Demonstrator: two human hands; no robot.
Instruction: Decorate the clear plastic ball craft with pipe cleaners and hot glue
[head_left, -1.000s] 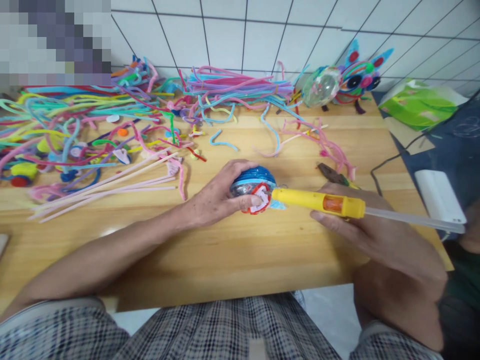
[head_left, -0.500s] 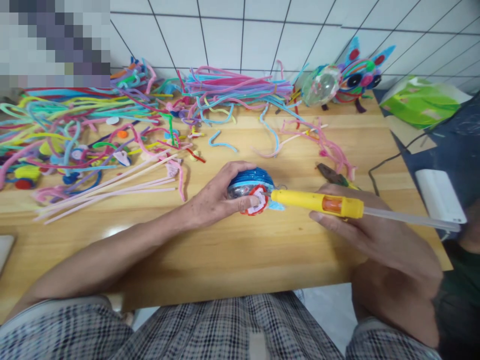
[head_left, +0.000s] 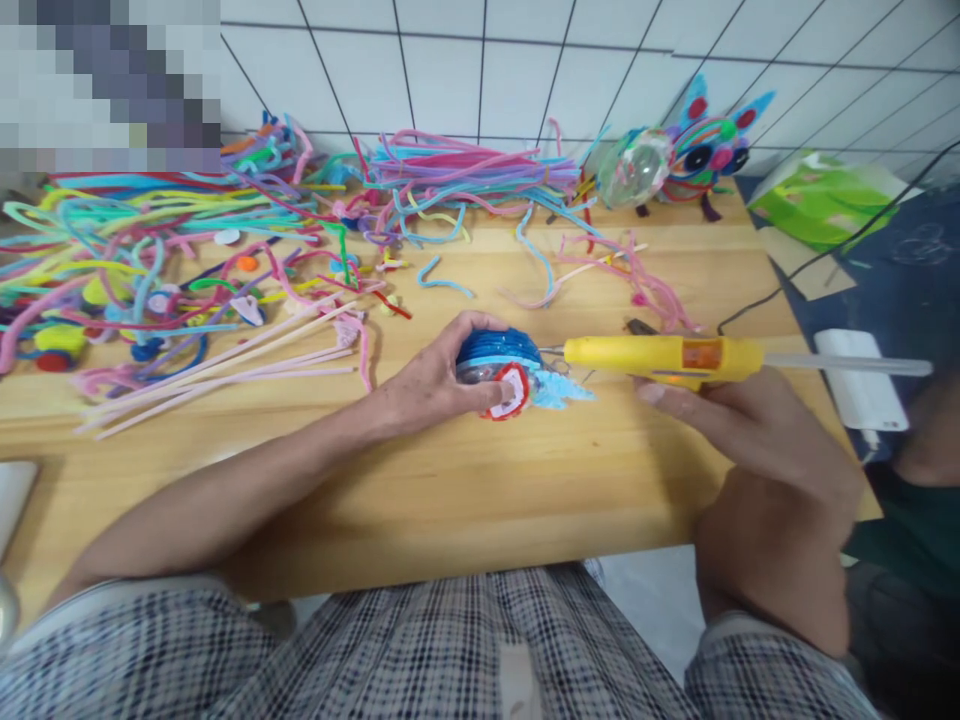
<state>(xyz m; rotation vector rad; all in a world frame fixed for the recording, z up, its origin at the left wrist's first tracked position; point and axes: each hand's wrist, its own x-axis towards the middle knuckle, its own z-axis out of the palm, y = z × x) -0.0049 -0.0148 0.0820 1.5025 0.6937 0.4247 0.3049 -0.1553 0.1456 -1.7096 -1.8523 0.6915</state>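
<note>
My left hand grips a round craft piece, a clear ball whose upper side is wrapped in blue pipe cleaner. The thumb presses on a white disc ringed in red at its front. A light blue fuzzy tail-like piece sticks out on the right side. In my right hand is a yellow hot glue gun with a clear glue stick out of its back. Its nozzle points left, close to the ball's blue side; whether it touches I cannot tell.
Loose pipe cleaners and small parts cover the left of the table. A pink and blue bundle lies along the tiled wall. A finished-looking eared figure stands back right. A cable and white power bank are at the right edge.
The glue gun has moved up and right, its nozzle leaving the red-ringed disc for the blue wrapped side. More of the light blue piece now shows. My left hand keeps its hold.
</note>
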